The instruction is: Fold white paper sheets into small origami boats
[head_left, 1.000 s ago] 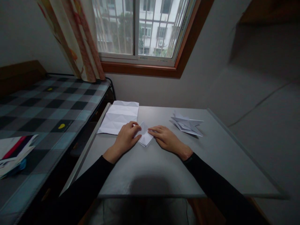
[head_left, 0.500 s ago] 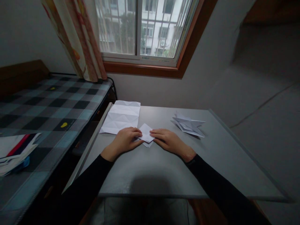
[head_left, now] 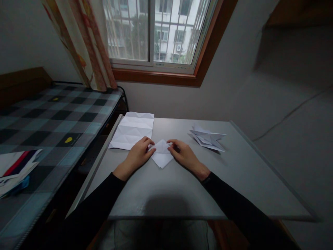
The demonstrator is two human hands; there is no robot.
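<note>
A small folded white paper [head_left: 161, 158] lies on the grey table between my hands, one pointed corner toward me and a raised flap at its far side. My left hand [head_left: 140, 151] pinches its left edge between thumb and fingers. At the right edge, my right hand [head_left: 183, 154] grips it the same way, with fingers curled. Behind my left hand rests a creased white sheet [head_left: 135, 128], flat with a grid of fold lines. To the right stands a spiky folded paper shape [head_left: 208, 138], apart from both hands.
The table [head_left: 208, 194] has its far edge near the wall below a barred window [head_left: 153, 34]. A bed with a checked cover [head_left: 85, 114] runs along the left, with a printed bag or cloth [head_left: 15, 170] on it. A curtain [head_left: 85, 52] hangs beside the window.
My fingers have gone from lying flat on the folded paper to pinching its side edges. The paper's front part now shows larger toward me, and its far flap has lifted.
</note>
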